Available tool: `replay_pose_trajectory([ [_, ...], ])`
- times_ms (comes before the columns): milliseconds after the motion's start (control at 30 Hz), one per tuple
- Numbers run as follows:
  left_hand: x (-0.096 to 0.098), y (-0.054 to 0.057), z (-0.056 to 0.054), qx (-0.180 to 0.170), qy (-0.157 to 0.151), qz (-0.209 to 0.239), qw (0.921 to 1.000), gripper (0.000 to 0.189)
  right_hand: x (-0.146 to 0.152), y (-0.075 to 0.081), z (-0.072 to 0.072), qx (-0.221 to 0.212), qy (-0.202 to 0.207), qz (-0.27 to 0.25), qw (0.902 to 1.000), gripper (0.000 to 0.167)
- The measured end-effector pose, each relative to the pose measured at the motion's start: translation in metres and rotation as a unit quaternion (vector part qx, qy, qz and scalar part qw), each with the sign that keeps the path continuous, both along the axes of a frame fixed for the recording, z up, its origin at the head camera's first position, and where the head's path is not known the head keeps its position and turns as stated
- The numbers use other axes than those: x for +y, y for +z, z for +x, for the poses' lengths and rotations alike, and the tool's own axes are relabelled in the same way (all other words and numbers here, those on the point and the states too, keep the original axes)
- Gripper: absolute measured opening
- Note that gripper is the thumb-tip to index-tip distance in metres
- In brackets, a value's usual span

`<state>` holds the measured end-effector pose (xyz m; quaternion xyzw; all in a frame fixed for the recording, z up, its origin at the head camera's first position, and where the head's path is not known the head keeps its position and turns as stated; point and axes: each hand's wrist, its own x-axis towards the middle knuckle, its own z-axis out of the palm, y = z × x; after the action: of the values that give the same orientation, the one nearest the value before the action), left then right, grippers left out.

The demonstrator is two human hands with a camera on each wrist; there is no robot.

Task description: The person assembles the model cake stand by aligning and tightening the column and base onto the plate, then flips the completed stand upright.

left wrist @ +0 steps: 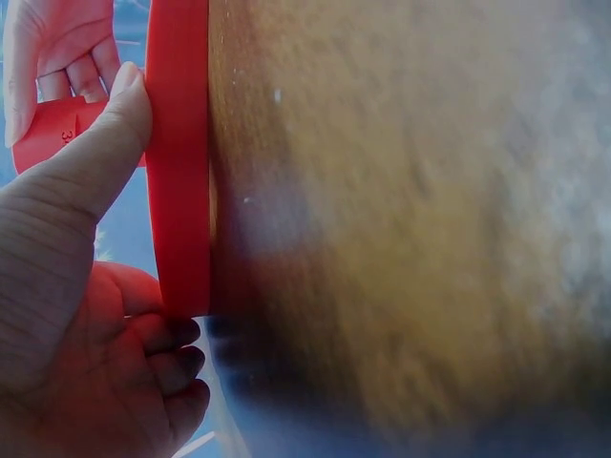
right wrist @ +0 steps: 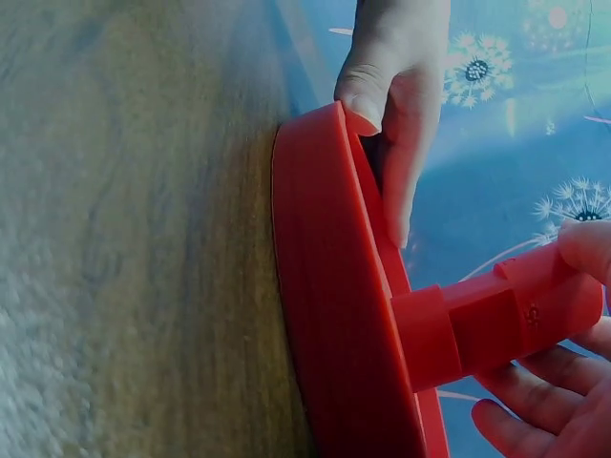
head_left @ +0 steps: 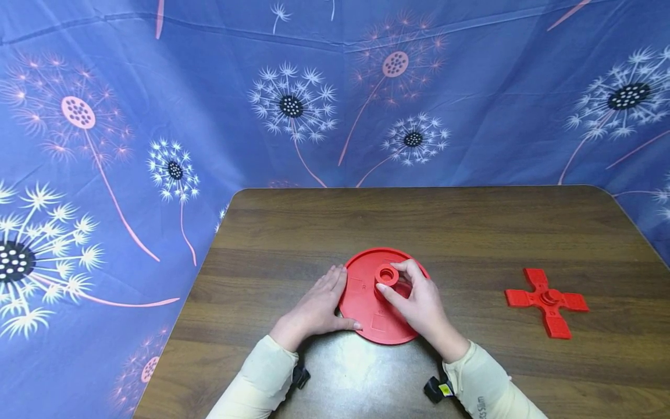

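A round red disc (head_left: 364,306) with a raised rim lies on the table. On its face stands a hollow red cylinder (head_left: 387,276), its open round end facing up; raised lettering shows on its side in the right wrist view. My right hand (head_left: 425,303) pinches the cylinder's upper end between thumb and fingers. At the disc's left edge, my left hand (head_left: 319,303) presses with straight fingers along the rim, the thumb reaching over the near edge. That thumb (left wrist: 100,153) touches the rim in the left wrist view.
A red cross-shaped piece (head_left: 551,298) with a round stub at its centre lies to the right on the wooden table (head_left: 419,218). Blue cloth (head_left: 209,87) with dandelion prints hangs behind and to the sides. Small black devices sit at both wrists.
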<state>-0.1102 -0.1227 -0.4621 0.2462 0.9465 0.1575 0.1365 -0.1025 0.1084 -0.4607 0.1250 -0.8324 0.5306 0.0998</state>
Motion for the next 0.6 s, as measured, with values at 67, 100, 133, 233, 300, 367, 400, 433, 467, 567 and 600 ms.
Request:
replay_pose_trajectory([
  [67, 0.0, 0.0, 0.0, -0.001, 0.001, 0.001, 1.0, 0.115, 0.0, 0.0, 0.0, 0.007, -0.006, 0.011, 0.9999, 0.042],
  [100, 0.0, 0.0, 0.0, -0.002, 0.001, 0.002, 1.0, 0.115, 0.0, -0.001, 0.0, 0.008, -0.006, 0.013, 0.9999, 0.043],
  [133, 0.0, 0.0, 0.0, -0.003, 0.002, 0.002, 1.0, 0.115, 0.001, -0.001, 0.0, 0.008, -0.004, 0.016, 0.9998, 0.043],
  [233, -0.001, 0.0, 0.0, -0.006, 0.003, 0.005, 1.0, 0.115, 0.003, -0.003, -0.002, 0.003, 0.008, 0.023, 0.9997, 0.047],
  [300, -0.001, -0.001, 0.0, -0.008, 0.003, 0.006, 0.9999, 0.115, 0.005, -0.003, -0.003, 0.004, 0.024, 0.031, 0.9992, 0.049],
  [367, -0.001, -0.001, 0.0, -0.009, 0.002, 0.006, 0.9999, 0.115, 0.008, -0.003, -0.005, 0.009, 0.048, 0.042, 0.9979, 0.051],
  [400, -0.001, -0.001, 0.0, -0.009, 0.002, 0.006, 0.9999, 0.115, 0.009, -0.003, -0.006, 0.013, 0.064, 0.042, 0.997, 0.051],
  [433, -0.001, -0.001, 0.0, -0.009, 0.001, 0.005, 0.9999, 0.115, 0.011, -0.003, -0.007, 0.014, 0.083, 0.038, 0.9957, 0.052],
  [467, -0.001, -0.001, -0.001, -0.008, 0.001, 0.005, 1.0, 0.115, 0.013, -0.002, -0.009, 0.013, 0.104, 0.031, 0.994, 0.052],
  [567, -0.001, -0.001, -0.001, -0.006, 0.001, 0.004, 1.0, 0.115, 0.017, -0.001, -0.013, -0.001, 0.166, -0.014, 0.986, 0.053],
  [600, -0.001, -0.001, -0.001, -0.006, 0.001, 0.004, 1.0, 0.115, 0.018, -0.001, -0.013, -0.008, 0.182, -0.028, 0.9828, 0.053],
])
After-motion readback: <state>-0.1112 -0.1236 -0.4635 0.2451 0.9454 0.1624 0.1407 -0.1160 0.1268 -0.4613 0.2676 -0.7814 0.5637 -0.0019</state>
